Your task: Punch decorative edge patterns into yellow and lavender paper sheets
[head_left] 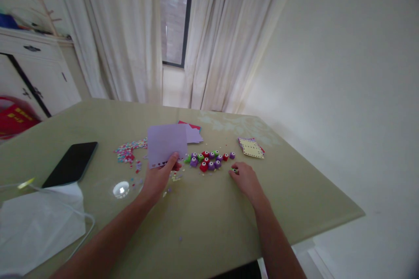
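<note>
My left hand pinches the lower edge of a lilac sheet of paper and holds it upright above the table; small holes run along its bottom edge. My right hand rests on the table with its fingers closed on a small green punch, only partly visible. Between the hands lies a cluster of several small purple, red and green punches. Paper confetti is scattered to the left of the sheet.
More coloured sheets lie behind the held one, and a yellow and pink card stack sits to the right. A black phone, white cloth with cable and a light spot are on the olive table at left.
</note>
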`<state>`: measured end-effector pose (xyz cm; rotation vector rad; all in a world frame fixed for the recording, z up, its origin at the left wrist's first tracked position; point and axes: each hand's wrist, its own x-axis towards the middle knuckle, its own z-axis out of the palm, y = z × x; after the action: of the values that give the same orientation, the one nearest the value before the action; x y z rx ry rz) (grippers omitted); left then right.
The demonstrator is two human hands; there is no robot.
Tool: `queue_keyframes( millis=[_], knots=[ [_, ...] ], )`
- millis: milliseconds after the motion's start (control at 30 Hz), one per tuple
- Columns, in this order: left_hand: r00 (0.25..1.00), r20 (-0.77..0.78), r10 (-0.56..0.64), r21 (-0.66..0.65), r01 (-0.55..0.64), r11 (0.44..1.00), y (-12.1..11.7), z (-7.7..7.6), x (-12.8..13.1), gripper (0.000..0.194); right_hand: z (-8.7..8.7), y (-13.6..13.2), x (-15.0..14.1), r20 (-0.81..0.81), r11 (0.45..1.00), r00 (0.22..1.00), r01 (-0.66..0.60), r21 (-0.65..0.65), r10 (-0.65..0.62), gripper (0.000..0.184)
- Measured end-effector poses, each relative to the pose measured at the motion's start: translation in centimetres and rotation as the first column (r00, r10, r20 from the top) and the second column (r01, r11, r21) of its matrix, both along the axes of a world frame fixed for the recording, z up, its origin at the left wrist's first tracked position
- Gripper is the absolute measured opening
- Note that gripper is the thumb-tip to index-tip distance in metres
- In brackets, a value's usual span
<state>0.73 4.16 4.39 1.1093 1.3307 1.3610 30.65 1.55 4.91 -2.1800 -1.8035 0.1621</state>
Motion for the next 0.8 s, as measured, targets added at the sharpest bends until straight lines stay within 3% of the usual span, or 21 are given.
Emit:
queue_keyframes(
  millis=[133, 233, 333, 433, 667, 733, 800],
  knots=[
    [0.999, 0.030, -0.033, -0.003, 0.033, 0.999, 0.5, -0.8, 0.1, 0.047, 1.5, 1.8, -3.4, 0.084, 0.996, 0.996, -0.039, 0.078, 0.032, 0.020],
    [1.000, 0.018, -0.017, -0.017, 0.017, 1.000, 0.9, -1.1, 0.0, 0.050, 2.1, 3.3, -6.8, 0.152, 0.959, 0.948, -0.283, -0.003, 0.280, 0.019],
    [1.000, -0.003, 0.003, -0.030, -0.003, 1.000, 1.0, -1.0, -0.3, 0.043, 1.4, 4.0, -9.1, 0.192, 0.936, 0.916, -0.346, -0.069, 0.353, 0.020],
    [0.997, -0.068, -0.023, -0.050, 0.020, 0.999, 0.8, -0.4, -0.7, 0.037, 0.1, 3.7, -9.4, 0.178, 0.926, 0.909, -0.375, -0.051, 0.378, 0.020],
    [0.997, -0.070, -0.023, -0.142, 0.013, 0.990, 0.1, 0.5, -0.3, 0.042, -0.6, 2.8, -7.4, 0.003, 0.900, 0.901, -0.433, -0.046, 0.433, 0.008],
    [0.998, -0.058, -0.004, -0.170, -0.006, 0.985, 0.0, 0.2, -0.2, 0.046, -0.8, 2.9, -7.5, -0.143, 0.892, 0.881, -0.448, 0.060, 0.452, 0.009],
    [0.999, -0.036, 0.007, -0.176, -0.013, 0.984, -0.2, 0.0, -0.1, 0.049, -1.2, 3.0, -8.0, -0.406, 0.894, 0.797, -0.401, 0.198, 0.447, 0.014]
  ],
)
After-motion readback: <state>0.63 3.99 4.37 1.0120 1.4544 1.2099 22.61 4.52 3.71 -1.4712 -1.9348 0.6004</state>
